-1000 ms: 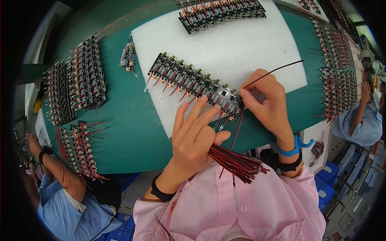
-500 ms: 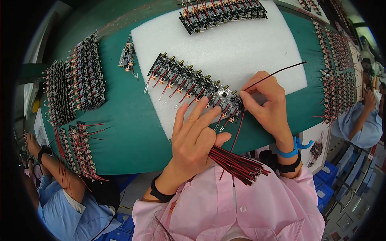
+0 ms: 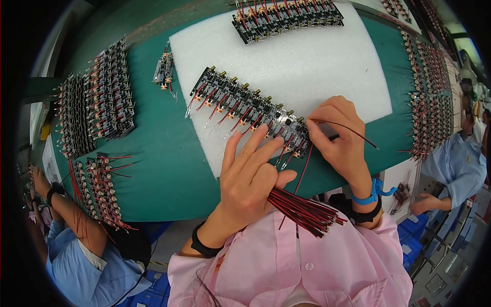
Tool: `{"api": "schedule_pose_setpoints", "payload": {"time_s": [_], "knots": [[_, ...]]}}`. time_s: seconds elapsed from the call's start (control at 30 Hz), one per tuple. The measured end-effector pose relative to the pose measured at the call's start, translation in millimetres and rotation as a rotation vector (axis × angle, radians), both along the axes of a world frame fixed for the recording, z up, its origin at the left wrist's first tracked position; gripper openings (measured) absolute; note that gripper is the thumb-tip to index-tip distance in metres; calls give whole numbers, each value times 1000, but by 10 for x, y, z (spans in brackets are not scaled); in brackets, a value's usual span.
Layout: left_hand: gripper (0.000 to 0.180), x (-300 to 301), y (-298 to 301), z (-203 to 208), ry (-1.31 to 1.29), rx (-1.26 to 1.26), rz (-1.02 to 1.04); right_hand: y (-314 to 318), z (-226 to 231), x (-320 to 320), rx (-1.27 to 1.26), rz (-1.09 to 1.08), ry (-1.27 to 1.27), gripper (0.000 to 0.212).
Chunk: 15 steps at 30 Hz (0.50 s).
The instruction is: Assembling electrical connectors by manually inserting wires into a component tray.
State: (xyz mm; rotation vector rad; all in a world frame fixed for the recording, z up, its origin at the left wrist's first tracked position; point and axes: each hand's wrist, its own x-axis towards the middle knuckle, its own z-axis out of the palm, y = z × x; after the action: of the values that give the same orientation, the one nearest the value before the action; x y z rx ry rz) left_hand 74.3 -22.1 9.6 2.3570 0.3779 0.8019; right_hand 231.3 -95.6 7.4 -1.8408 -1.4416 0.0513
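Note:
A row of joined black circuit boards [image 3: 227,98] with short red leads lies slanted in front of me. My left hand [image 3: 248,179] rests its outstretched fingers at the boards' near edge. Its lower fingers are closed round a bundle of red and black wires [image 3: 307,214], whose ends fan out toward my shirt. At the right end of the row, my right hand [image 3: 340,133] pinches a thin dark wire [image 3: 356,134] that trails off to the right. A red wire [image 3: 304,171] runs down from that end of the boards. The pinched tip is hidden by my fingers.
Under the boards is a white foam sheet [image 3: 348,61] on a green table mat [image 3: 169,179]. Another board row [image 3: 289,23] lies at the far edge. Board stacks [image 3: 110,94] stand left, more wired parts [image 3: 429,97] right. Co-workers' arms [image 3: 69,212] show at both sides.
The free end of the wire in my right hand has swung from pointing up and right to hanging down and right. My left hand has barely moved. The right-hand co-worker's arm has shifted.

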Motion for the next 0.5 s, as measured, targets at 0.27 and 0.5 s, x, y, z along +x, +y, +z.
{"api": "schedule_pose_setpoints", "payload": {"time_s": [0.27, 0.5], "knots": [[35, -11, 10, -16, -7, 9, -3, -22, 91, 20, -77, 42, -24, 11], [34, -12, 12, 0, -6, -1, -8, -1, 114, 60, -132, 81, 2, 10]]}}
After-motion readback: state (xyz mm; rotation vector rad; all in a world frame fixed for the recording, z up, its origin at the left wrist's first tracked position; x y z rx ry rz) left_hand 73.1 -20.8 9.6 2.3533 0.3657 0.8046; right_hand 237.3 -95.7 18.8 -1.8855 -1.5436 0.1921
